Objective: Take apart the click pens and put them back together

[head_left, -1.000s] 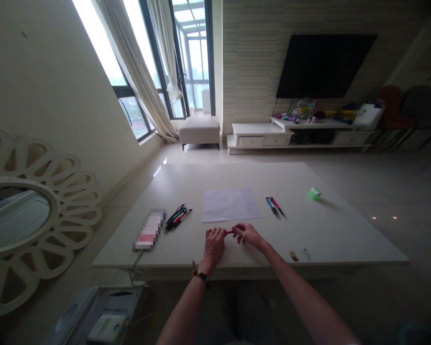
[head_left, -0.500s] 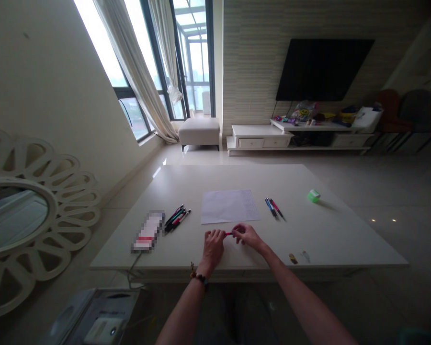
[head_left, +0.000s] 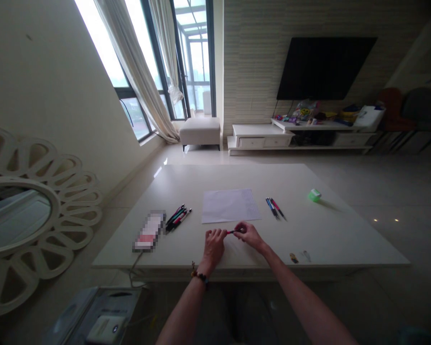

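Note:
Over the front of the white table, both my hands are closed on one slim pink-red and black pen (head_left: 230, 232). My left hand (head_left: 214, 245) wraps around its left part, so most of that side is hidden. From the right, the fingertips of my right hand (head_left: 249, 235) pinch the dark end. Just beyond my hands lies a sheet of white paper (head_left: 231, 206). To its right rest a blue pen (head_left: 272, 208) and a red pen (head_left: 277, 209), side by side. Several more pens (head_left: 177, 218) lie in a bunch to the left of the paper.
A phone (head_left: 150, 232) with a blurred screen and a cable is at the table's left. A green round container (head_left: 314, 195) stands at the right. Small items (head_left: 293, 258) lie near the front edge of the table (head_left: 345, 244). An open box (head_left: 107, 311) sits below, at left.
My right hand's fingers have shifted slightly on the pen's dark end, and a little more of the pen shows between my hands. The left hand keeps its hold.

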### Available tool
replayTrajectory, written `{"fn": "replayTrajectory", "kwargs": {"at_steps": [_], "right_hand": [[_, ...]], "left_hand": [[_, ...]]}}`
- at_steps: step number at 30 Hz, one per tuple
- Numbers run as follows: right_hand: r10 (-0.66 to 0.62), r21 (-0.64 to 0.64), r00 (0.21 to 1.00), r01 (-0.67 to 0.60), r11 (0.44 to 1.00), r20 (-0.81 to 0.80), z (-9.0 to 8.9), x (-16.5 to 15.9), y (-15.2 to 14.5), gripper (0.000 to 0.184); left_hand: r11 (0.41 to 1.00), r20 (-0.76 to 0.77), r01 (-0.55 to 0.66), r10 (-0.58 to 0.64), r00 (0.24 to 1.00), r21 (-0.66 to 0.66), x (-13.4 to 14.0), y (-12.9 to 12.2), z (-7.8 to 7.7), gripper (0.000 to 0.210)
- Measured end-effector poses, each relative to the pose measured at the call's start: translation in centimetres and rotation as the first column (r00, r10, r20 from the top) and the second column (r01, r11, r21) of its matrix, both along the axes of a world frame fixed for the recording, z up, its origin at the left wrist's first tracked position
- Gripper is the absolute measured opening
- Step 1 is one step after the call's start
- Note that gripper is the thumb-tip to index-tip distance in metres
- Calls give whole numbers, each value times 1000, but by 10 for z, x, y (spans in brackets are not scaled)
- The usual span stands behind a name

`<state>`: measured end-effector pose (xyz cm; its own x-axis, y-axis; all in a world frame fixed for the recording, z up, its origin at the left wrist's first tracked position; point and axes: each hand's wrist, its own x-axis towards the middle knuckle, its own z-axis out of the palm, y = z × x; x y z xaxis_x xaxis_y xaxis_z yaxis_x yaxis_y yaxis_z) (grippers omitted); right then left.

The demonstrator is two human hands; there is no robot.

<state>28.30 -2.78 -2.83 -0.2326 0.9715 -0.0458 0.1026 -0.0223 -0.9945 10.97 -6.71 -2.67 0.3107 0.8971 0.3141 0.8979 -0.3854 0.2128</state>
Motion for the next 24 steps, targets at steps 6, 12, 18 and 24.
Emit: {"fn": "replayTrajectory", "kwargs": {"at_steps": [6, 12, 18, 24], "right_hand": [[21, -51, 1000, -20, 999, 14, 0, -1, 0, 39], [-85, 39, 995, 87, 995, -46, 5, -1, -2, 36], [-124, 12, 992, 125, 992, -30, 10, -4, -4, 37], [-150, 72, 988, 152, 986, -30, 25, 2, -3, 39]], "left_hand": [[1000, 1, 6, -6, 1000, -8, 0, 1, -1, 27], [999, 47, 28, -30, 998, 25, 0, 2, -6, 20], [999, 156, 27, -29, 987, 19, -1, 0, -8, 22], [997, 285, 28, -8, 959, -66, 3, -3, 1, 33]]}}
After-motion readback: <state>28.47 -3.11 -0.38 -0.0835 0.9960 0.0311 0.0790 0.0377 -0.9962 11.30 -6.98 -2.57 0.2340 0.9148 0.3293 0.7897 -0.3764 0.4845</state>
